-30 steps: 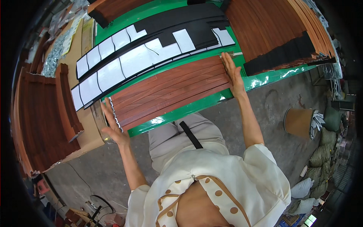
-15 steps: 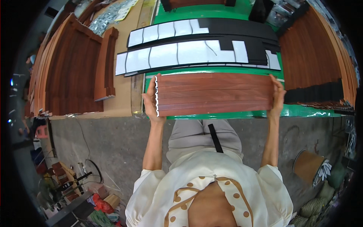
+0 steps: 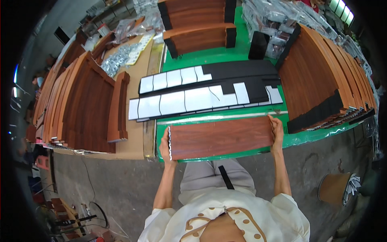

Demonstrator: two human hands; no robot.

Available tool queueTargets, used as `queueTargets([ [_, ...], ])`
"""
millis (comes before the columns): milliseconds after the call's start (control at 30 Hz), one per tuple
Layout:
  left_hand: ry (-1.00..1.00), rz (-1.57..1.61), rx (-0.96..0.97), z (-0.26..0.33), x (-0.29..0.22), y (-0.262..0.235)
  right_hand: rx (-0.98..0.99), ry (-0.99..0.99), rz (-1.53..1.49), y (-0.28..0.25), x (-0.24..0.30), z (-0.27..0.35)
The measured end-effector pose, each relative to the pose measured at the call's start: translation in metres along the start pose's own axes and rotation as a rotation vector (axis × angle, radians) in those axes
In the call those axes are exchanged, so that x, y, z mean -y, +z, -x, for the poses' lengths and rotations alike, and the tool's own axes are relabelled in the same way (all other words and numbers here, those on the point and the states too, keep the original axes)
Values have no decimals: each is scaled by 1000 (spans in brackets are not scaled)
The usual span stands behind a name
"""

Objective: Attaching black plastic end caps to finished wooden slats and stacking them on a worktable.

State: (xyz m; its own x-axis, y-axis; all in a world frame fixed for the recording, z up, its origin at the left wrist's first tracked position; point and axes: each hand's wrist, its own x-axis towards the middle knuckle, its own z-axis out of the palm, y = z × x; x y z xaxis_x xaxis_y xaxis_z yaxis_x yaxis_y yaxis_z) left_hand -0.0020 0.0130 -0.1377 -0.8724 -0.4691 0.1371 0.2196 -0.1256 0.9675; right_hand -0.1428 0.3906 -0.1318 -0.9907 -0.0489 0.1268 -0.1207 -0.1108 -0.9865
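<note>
A reddish-brown wood-grain panel (image 3: 221, 138) lies lengthwise across the near edge of the table, with a white notched edge along its left end. My left hand (image 3: 166, 146) is closed around that notched end, partly hidden by the panel. At the opposite end, my right hand (image 3: 276, 132) grips the panel with fingers over its far corner. Just beyond the panel lie black strips (image 3: 242, 72) bearing white backing-paper pieces (image 3: 173, 104), in two overlapping rows.
Brown panels (image 3: 80, 109) stand stacked at the left beside a narrow brown piece (image 3: 118, 109). Another black-edged stack (image 3: 318, 76) stands at the right. More brown panels (image 3: 199, 38) sit at the back on the green tabletop (image 3: 193, 58). Clear plastic bags (image 3: 278, 20) lie behind.
The view has tilted up, showing more of the table's far side. Both hands still hold the panel. Lines between slats that showed on its face earlier are no longer distinct.
</note>
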Motion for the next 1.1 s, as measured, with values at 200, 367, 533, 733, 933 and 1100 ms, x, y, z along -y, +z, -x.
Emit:
queueTargets([
  [200, 111, 91, -15, -10, -31, 16, -14, -95, -138, 12, 42, -1],
  [367, 53, -428, -9, -4, -10, 4, -78, 68, -51, 2, -6, -4],
  [533, -189, -47, 196, -20, -19, -21, -45, 54, -64, 3, 0, -3],
  [733, -465, 20, 653, -38, -53, -46, -22, 51, -84, -1, 1, -2],
  [933, -150, -609, 726, -40, -36, -47, -34, 64, -105, 4, 6, 0],
  [1100, -146, -340, 606, -31, -42, -45, -60, 195, -123, 12, 28, -1],
])
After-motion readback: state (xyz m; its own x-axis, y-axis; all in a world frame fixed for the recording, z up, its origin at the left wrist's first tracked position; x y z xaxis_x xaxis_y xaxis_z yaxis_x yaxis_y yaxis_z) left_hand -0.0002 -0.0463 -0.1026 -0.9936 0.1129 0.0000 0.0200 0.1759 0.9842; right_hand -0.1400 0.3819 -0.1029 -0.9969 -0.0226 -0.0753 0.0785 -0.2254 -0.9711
